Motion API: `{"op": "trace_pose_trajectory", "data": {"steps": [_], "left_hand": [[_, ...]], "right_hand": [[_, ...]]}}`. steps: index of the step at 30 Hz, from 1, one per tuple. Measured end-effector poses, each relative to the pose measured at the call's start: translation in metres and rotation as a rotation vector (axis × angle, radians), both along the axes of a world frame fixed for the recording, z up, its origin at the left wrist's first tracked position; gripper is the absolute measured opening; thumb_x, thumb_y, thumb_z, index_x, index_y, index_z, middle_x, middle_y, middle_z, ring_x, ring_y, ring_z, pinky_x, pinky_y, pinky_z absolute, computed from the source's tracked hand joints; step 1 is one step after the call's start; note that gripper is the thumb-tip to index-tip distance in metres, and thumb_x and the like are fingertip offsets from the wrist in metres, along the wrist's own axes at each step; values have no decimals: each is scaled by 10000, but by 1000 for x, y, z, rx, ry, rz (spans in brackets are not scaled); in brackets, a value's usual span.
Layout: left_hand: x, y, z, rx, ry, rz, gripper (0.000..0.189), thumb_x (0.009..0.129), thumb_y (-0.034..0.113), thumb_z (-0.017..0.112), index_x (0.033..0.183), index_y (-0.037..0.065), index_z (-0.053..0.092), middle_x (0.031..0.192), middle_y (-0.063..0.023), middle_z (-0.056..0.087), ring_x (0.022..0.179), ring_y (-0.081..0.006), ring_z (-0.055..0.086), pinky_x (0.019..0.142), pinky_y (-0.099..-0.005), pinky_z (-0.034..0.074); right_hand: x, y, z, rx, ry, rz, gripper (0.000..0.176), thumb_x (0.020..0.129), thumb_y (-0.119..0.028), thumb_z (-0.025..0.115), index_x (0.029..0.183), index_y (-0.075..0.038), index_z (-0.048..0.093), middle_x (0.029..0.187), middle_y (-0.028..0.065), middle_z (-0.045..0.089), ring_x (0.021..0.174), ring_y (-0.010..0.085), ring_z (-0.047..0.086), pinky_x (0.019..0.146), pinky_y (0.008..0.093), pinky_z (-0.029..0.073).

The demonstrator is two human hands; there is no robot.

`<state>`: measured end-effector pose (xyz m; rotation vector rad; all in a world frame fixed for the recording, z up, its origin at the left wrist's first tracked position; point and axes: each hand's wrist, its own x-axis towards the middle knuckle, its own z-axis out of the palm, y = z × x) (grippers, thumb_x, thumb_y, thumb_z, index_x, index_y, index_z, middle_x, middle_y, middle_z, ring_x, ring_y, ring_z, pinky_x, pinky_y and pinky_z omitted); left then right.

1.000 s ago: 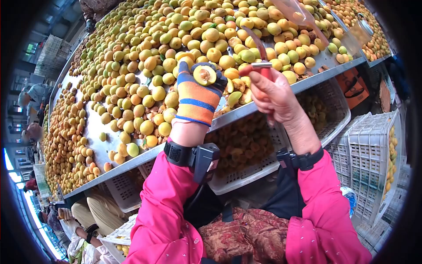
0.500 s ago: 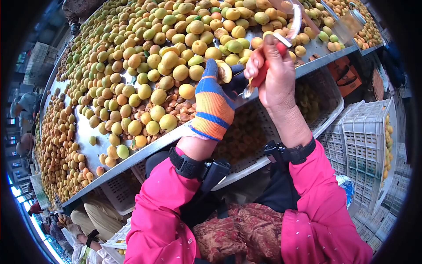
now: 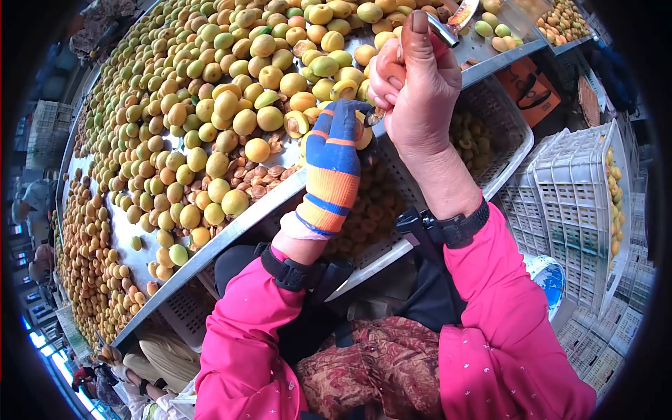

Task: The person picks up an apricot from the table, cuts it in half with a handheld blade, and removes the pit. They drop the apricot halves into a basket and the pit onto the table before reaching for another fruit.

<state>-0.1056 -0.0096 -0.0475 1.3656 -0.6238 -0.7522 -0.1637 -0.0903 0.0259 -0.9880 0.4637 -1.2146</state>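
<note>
My left hand, in a blue and orange striped glove, is closed around a yellow apricot mostly hidden behind the fingers. A cut apricot showing its brown inside lies left of the gloved fingertips. Just to the right, my bare right hand is closed on a red-handled metal tool; its shiny end sticks out past the thumb, and its other end is hidden. Brown apricot stones are heaped near the table edge beside the glove.
Apricots cover much of the metal table. Under its raised edge sit crates of fruit. White crates stand at right, near a white bucket. Another person's arm shows at lower left.
The view has shifted. My right hand has turned, hiding the tool's lower tip. The opened apricot by my left thumb is now mostly covered by the glove.
</note>
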Motion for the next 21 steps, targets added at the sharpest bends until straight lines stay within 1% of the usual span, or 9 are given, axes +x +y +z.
{"op": "trace_pose_trajectory", "data": {"steps": [1,5,7,10,13,17,18,20,21], "left_hand": [[0,1,-3,-54,-537,11,255,900,293,475,959,59,554,836,-33,579,687,-155,553,551,-268,443],[-6,6,-1,85,-457,5,209,892,205,459,957,30,553,843,-59,553,704,-164,521,590,-262,432],[-7,6,-2,34,-828,36,168,848,80,477,986,5,537,899,-120,541,778,-236,544,642,-301,451],[-10,3,-7,-88,-642,43,260,752,-17,533,1012,-16,536,971,-182,547,805,-340,568,664,-370,461],[-14,-1,-9,-126,-351,79,203,808,9,511,1006,-20,541,952,-176,551,810,-299,572,672,-345,456],[0,-3,-12,30,-1177,176,123,862,63,506,948,-12,553,784,-156,582,746,-275,592,615,-311,438],[-2,-1,-8,32,-1178,177,123,862,63,506,948,-12,553,784,-156,582,746,-275,592,615,-311,438],[-9,2,2,-98,-553,40,113,855,74,520,935,3,557,765,-164,590,715,-312,597,586,-326,443],[-5,5,9,-55,-800,-11,98,864,88,513,911,14,558,767,-172,590,689,-288,598,570,-333,442]], "right_hand": [[1,2,2,-26,-4,7,436,865,-453,541,629,-117,393,471,-38,300,367,49,267,340,210,205],[1,0,-3,-39,-11,50,429,877,-437,528,630,-115,387,474,-35,302,361,50,267,336,207,194],[1,-5,-6,58,-81,67,437,876,-441,527,626,-118,372,475,-37,292,358,51,264,329,212,184],[6,0,-10,73,-27,-1,429,879,-441,520,629,-126,371,475,-39,284,356,53,256,327,213,182],[7,-3,-13,121,-64,-11,425,882,-444,511,632,-138,356,476,-43,265,356,57,251,328,215,191],[5,-12,-22,216,-138,70,411,887,-442,502,649,-143,351,486,-42,272,371,59,268,341,213,211],[4,-12,-21,245,-156,130,402,890,-438,498,656,-144,356,490,-41,274,378,59,270,349,210,217],[5,-12,-18,209,-71,126,396,891,-438,497,661,-146,359,493,-41,272,384,60,267,358,206,219],[6,-11,-17,173,16,125,391,891,-438,496,666,-148,361,496,-41,269,389,60,264,368,201,220]]}}
